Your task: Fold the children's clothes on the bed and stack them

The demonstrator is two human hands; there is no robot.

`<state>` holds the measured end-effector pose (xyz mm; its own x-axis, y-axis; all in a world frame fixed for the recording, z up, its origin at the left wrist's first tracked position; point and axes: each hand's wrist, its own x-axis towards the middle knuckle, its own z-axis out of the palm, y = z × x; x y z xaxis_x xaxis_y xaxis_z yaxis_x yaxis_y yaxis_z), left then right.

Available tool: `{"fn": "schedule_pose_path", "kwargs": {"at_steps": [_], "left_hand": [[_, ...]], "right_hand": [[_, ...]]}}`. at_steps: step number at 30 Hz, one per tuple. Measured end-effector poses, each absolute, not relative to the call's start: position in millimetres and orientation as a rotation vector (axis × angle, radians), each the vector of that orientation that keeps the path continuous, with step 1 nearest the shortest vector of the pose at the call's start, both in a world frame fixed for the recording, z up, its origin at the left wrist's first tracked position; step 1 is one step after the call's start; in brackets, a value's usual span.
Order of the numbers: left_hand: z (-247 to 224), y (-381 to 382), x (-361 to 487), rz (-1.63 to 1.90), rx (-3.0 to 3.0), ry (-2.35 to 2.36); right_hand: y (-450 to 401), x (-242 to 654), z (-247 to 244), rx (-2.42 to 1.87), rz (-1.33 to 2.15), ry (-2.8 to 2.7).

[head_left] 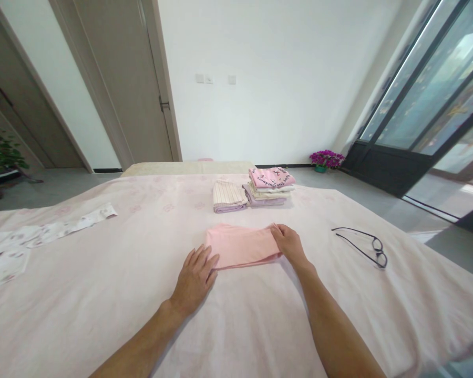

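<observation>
A plain pink garment (240, 245), folded into a flat rectangle, lies on the pale pink cloth (114, 304) in front of me. My left hand (197, 273) rests flat with its fingers out, the fingertips touching the garment's lower left corner. At the right end, my right hand (289, 244) pinches the garment's edge between thumb and fingers. Just beyond it are two stacks of folded clothes: a striped cream piece (228, 194) on a lilac one, and a taller pile topped by a pink printed shirt (271, 177).
Black-framed glasses (378, 252) lie on the cloth to the right. White patterned clothing (43, 233) is spread at the far left. Beyond the covered surface are a closed door (126, 79), a white wall, a pot of purple flowers (326, 159) and a dark-framed glass door (402, 126).
</observation>
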<state>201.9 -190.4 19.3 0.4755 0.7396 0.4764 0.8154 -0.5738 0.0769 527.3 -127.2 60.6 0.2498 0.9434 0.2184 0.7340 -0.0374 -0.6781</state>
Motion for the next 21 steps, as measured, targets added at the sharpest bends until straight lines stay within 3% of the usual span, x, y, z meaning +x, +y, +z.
{"fn": "schedule_pose_path", "kwargs": {"at_steps": [10, 21], "left_hand": [[10, -186, 201, -0.706, -2.584, -1.336], [21, -182, 201, -0.715, -2.566, -1.486]], "right_hand": [[-132, 532, 58, -2.206, 0.181, -1.694], [-137, 525, 56, -2.179, -0.029, -1.823]]}}
